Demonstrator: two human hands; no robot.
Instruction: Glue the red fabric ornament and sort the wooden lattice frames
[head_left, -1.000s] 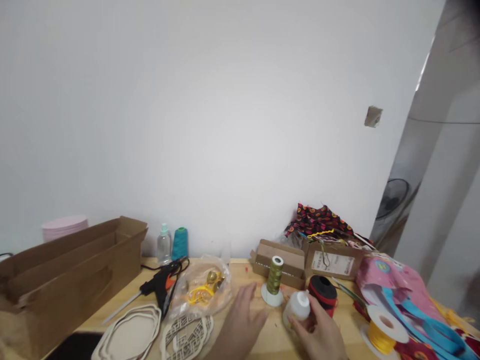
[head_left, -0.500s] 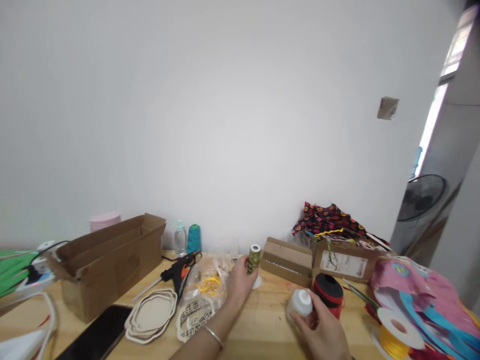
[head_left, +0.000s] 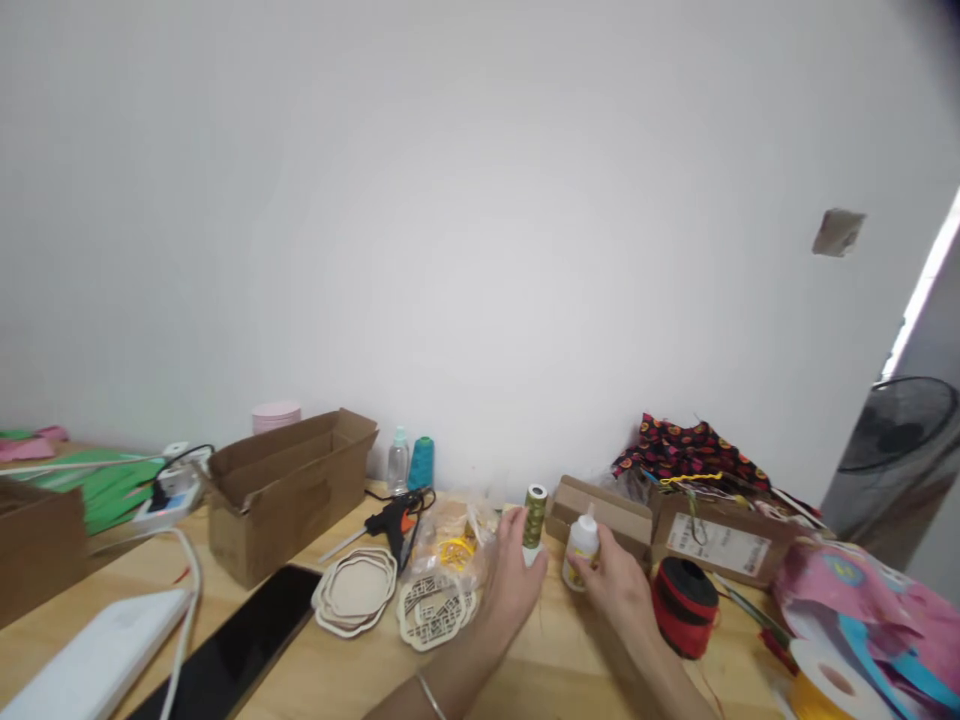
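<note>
A: How far along?
B: Early, I'd guess. Left hand [head_left: 514, 580] is wrapped around the olive thread spool [head_left: 535, 515]; right hand [head_left: 611, 580] grips the glue bottle [head_left: 581, 545] just beside it, cap seemingly on.

The table [head_left: 352, 670] is pale wood with a smooth, matt grain. The bottle [head_left: 581, 545] in the right hand [head_left: 615, 590] looks like white, faintly glossy plastic. The spool [head_left: 535, 515] at the left hand [head_left: 514, 585] carries olive thread with a soft sheen. The boxes [head_left: 289, 490] are matt brown cardboard. The phone [head_left: 232, 645] has a glossy black face.
</note>
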